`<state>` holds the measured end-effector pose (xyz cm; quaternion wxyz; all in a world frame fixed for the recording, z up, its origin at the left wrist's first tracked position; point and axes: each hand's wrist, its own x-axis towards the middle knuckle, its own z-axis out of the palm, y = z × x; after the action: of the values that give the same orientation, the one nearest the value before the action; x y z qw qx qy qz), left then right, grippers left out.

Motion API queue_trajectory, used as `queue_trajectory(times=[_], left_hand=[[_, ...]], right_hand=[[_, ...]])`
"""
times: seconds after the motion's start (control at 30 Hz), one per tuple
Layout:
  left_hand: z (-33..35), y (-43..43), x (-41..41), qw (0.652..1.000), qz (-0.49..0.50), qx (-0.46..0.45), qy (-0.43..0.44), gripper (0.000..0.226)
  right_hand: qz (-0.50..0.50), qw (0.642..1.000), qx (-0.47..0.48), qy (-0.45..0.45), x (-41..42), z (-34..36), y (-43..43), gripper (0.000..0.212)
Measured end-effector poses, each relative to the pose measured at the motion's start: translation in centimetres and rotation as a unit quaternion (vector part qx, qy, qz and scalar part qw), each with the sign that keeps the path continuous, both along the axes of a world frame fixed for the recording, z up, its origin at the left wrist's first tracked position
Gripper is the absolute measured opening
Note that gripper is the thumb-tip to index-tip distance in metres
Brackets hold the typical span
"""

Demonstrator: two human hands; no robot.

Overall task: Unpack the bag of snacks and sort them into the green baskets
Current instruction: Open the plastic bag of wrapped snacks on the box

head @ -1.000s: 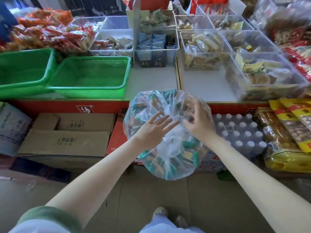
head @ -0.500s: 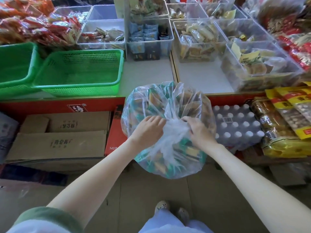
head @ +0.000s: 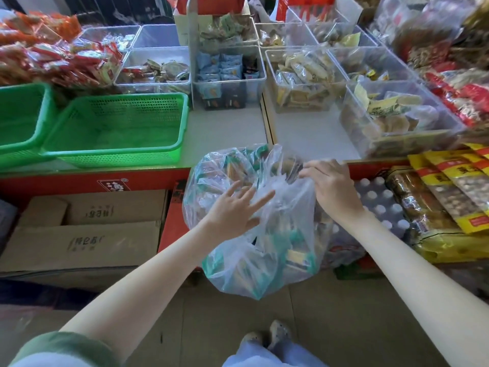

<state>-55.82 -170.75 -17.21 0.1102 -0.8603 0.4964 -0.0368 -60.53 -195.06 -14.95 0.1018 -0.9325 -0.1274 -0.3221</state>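
Fingers (head: 251, 205) of the left hand (head: 232, 213) are straight and spread apart, lying flat against the upper near side of the clear plastic bag of snacks (head: 264, 263). On the right hand (head: 332, 188) the fingers (head: 317, 170) are curled together, pinching a fold of the bag's loose plastic at its top right, and the film is stretched taut there. The bag bulges with small wrapped packets, many of them teal. It sits just in front of the middle of the counter's (head: 232, 128) front edge, lower than the counter top and above the floor. Whether anything holds it up from below cannot be told. Its crumpled neck lies between the two hands.

Two green baskets stand on the counter towards its front left corner. The nearer basket (head: 119, 160) sits right along the front edge, and the far-left basket (head: 49, 102) is just beside it, cut off by the frame. Clear bins (head: 227, 78) of packed snacks line the counter's back edge and right side. Below the counter, cardboard boxes (head: 79, 245) lie to the left of the bag. A wrapped pack of bottles (head: 381, 205) sits just to its right, with yellow packets (head: 449, 186) beyond that.
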Motion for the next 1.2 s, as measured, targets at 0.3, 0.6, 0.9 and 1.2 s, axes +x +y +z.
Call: queue_trajectory(times=[0.3,0.6,0.9,1.2], left_hand=[[-1.4,1.4,-1.0,0.972,0.223,-0.030,0.070,0.067],[-0.2,0.5,-3.0,0.972,-0.193,-0.111,-0.076,0.073],[-1.3,-0.4,-1.5,0.976,0.167,0.130,-0.042,0.079],[0.6,0.9,2.1,0.953,0.291,0.077,-0.004,0.096]], right_hand=[[0.127,0.951,-0.044,0.279,-4.9,-2.3,-1.2,0.019],[0.067,0.912,0.115,0.389,-5.8,-1.8,-2.1,0.057],[-0.058,0.920,-0.004,0.388,-4.3,-2.7,-3.4,0.048],[-0.039,0.939,-0.026,0.341,0.1,-3.3,-2.5,0.070]])
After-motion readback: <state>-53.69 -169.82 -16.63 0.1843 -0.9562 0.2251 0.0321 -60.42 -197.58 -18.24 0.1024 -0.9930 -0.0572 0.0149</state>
